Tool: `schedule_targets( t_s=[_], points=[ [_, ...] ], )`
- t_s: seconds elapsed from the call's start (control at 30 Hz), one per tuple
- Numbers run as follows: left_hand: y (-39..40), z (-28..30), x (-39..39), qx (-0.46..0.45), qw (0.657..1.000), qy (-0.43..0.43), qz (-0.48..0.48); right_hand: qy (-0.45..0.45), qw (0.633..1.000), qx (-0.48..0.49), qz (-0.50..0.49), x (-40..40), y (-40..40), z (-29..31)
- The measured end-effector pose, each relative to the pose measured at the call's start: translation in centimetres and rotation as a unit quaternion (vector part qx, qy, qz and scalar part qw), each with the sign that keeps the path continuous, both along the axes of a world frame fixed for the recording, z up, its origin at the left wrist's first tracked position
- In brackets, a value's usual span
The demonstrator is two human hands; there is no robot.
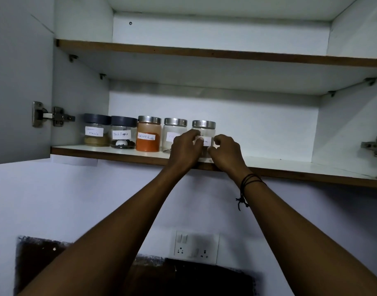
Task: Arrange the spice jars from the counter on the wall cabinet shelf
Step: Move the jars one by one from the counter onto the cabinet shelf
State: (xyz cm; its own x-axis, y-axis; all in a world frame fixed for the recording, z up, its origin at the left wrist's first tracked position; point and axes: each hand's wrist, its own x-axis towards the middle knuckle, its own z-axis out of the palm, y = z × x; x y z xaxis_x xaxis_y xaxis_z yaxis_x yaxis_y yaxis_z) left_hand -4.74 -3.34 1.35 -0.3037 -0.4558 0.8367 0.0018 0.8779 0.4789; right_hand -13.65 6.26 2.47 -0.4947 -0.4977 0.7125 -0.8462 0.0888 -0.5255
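Near the middle of the frame, the last jar (pixel 203 133) stands upright on the shelf (pixel 290 167), at the right end of the row. The left hand (pixel 184 149) and right hand (pixel 226 151) curl round its two sides, equally close.

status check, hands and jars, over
Left hand and right hand both on the fifth jar, rightmost in the row. Jar upright on the lower shelf. Shelf to its right unobstructed.

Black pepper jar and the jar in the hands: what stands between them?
Head view: two steel-lidded jars, the orange powder jar and a pale jar, stand between the black pepper jar and the held jar.
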Motion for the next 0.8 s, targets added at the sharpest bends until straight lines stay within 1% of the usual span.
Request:
schedule_targets(
  t_s=[0.07, 0.2, 0.33, 0.4, 0.5, 0.6, 0.67, 0.8],
  points=[
    [1.2, -1.4, 1.0, -0.042, 0.998, 0.033, -0.038, 0.01, 0.998, -0.054, 0.007, 1.0, 0.8, -1.0],
    [3.4, -5.1, 2.2, -0.104, 0.989, 0.062, -0.09, 0.056, 0.992, -0.11, 0.023, 3.3, 2.7, -5.2],
    [5.3, -8.9, 2.9, -0.069, 0.988, 0.092, -0.101, 0.051, 0.993, -0.098, 0.041, 5.0, 4.7, -9.1],
    [6.0, -11.5, 3.3, -0.044, 0.989, 0.089, -0.111, 0.037, 0.994, -0.092, 0.035, 5.5, 5.7, -11.4],
    [6.9, -16.6, 3.6, 0.009, 0.99, 0.032, -0.139, -0.007, 0.998, -0.051, 0.026, 5.7, 7.0, -17.1],
    [7.9, -23.4, 4.0, 0.063, 0.984, -0.067, -0.153, -0.069, 0.997, 0.019, 0.011, 5.8, 8.3, -24.3],
    [8.5, -28.6, 4.2, 0.09, 0.971, -0.147, -0.164, -0.112, 0.991, 0.078, -0.006, 5.9, 9.2, -29.7],
    [10.2, -38.7, 5.5, 0.133, 0.941, -0.273, -0.151, -0.162, 0.966, 0.201, -0.013, 7.2, 10.9, -39.8]
  ],
)
